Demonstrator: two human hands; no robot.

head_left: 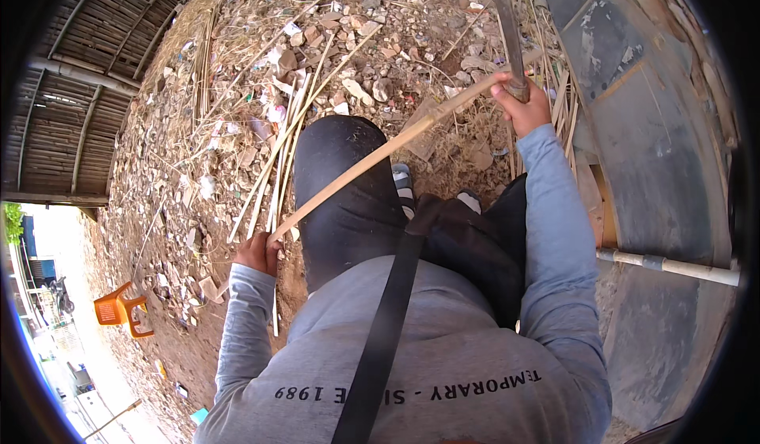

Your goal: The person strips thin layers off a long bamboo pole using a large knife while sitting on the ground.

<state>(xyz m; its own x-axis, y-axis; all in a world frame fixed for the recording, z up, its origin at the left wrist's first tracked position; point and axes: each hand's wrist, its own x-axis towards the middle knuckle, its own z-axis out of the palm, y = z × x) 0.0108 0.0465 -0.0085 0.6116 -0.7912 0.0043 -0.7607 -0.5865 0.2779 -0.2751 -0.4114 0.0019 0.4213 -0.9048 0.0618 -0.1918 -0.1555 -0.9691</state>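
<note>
My left hand [257, 252] grips the near end of a long pale bamboo strip [380, 152]. The strip runs diagonally over my black-trousered knee [348, 190] up to my right hand [522, 107]. That hand is closed around the handle of a long dark blade [503, 16], which points away from me and meets the strip's far end. I wear a grey long-sleeved shirt, with a black strap [388, 317] across my chest and a black bag [467, 246] in my lap.
Several thin bamboo strips [277, 159] lie on ground covered with stones and litter [372, 56]. A curved grey wall [665, 151] and a white pipe [673, 266] stand at right. An orange plastic chair [119, 309] sits at lower left under a bamboo roof [87, 72].
</note>
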